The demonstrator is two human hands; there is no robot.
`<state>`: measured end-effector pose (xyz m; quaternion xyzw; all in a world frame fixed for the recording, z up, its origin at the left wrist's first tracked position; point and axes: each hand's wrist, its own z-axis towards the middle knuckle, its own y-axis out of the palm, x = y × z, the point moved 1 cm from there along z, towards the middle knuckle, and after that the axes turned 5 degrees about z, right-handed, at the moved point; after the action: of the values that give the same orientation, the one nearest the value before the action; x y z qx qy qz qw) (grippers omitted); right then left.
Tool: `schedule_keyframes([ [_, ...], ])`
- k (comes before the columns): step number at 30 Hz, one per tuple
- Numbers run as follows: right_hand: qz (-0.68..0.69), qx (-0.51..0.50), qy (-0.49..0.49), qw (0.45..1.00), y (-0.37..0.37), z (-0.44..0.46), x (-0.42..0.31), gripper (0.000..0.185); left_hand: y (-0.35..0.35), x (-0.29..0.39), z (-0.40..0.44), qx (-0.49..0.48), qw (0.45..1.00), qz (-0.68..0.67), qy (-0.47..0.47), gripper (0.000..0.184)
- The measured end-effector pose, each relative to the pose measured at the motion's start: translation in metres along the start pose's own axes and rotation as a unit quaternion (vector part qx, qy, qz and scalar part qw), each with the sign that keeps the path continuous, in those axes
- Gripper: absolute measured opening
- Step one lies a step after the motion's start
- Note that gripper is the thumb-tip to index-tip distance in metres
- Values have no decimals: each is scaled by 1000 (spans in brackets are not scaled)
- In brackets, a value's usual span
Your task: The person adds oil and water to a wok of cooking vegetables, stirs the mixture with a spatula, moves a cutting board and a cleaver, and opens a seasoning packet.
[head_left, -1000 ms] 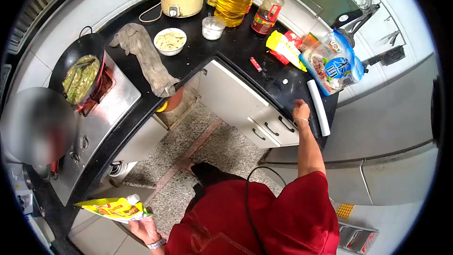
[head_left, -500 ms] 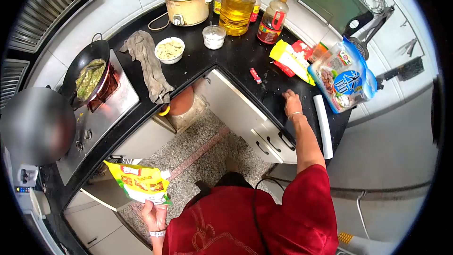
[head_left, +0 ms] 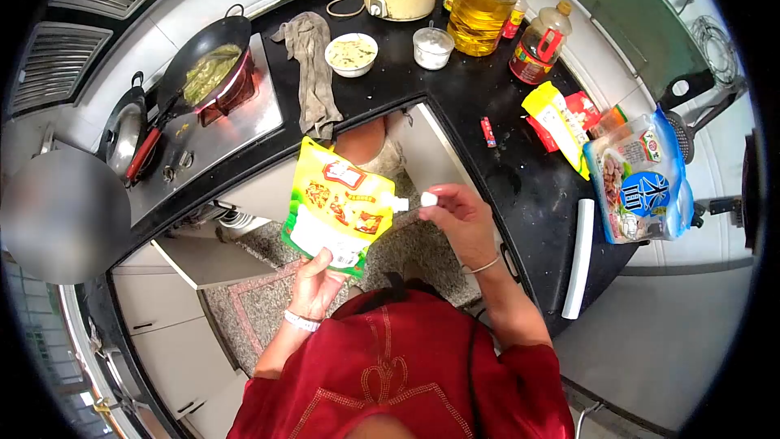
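Observation:
My left hand (head_left: 315, 286) grips the bottom corner of a yellow and green pouch (head_left: 345, 207), which is tilted with its white spout (head_left: 400, 204) pointing right. Just right of the spout, my right hand (head_left: 461, 215) pinches a small white cap (head_left: 428, 199) between thumb and fingers. The cap and the spout are apart. Both hands are in front of my body, above the floor between the counter's sides.
On the stove (head_left: 183, 146) sits a wok (head_left: 207, 65) with greens over a flame. The black counter (head_left: 487, 171) bears a cloth (head_left: 309, 73), a bowl (head_left: 351, 55), a salt container (head_left: 432, 49), an oil bottle (head_left: 481, 8), food packets (head_left: 561, 122) and a white roll (head_left: 579, 260).
The pouch has come up and right in my left hand. My right hand has left the counter with the white cap and moved beside the spout. The view has shifted.

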<state>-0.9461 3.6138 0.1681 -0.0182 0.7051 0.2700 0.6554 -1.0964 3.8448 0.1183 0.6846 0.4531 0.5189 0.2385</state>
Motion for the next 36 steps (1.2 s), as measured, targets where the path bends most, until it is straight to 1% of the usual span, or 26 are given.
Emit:
schedule_keyframes([
  [1,31,-22,-1,999,8,-1,-3,26,0,-2,1,1,1000,8,1,70],
  [2,22,-31,-17,999,12,-3,-2,27,-1,-2,-1,2,1000,3,-2,69],
  [5,39,-44,-6,998,23,-9,-6,27,3,-2,-9,-7,1000,11,13,68],
  [8,20,-55,15,998,32,-14,-7,28,5,1,-18,-2,999,20,28,67],
  [11,26,-64,-6,998,39,-18,-3,28,0,2,-26,-1,999,19,34,67],
  [14,-3,-60,-20,998,48,-23,0,27,0,7,-37,-2,999,25,40,65],
  [17,-42,-44,-25,998,58,-28,-4,24,-7,9,-43,2,995,58,79,63],
  [20,-60,-51,10,997,64,-31,-8,21,-12,11,-48,3,994,61,91,60],
  [23,-99,-67,-6,993,71,-33,-4,26,-8,15,-56,11,992,55,113,54],
  [26,-158,-71,111,979,70,-31,-5,35,-10,18,-60,-6,989,68,129,54],
  [29,-81,-106,202,970,69,-32,-2,43,-10,22,-62,-3,990,62,127,54],
  [32,-126,-97,55,986,74,-39,-8,47,-13,23,-66,-3,991,49,122,54],
  [34,-121,-85,-37,988,92,-45,-7,46,-18,23,-67,-2,992,49,116,54],
  [36,-151,-95,-16,984,97,-47,-12,42,-19,23,-69,-6,993,46,106,54],
])
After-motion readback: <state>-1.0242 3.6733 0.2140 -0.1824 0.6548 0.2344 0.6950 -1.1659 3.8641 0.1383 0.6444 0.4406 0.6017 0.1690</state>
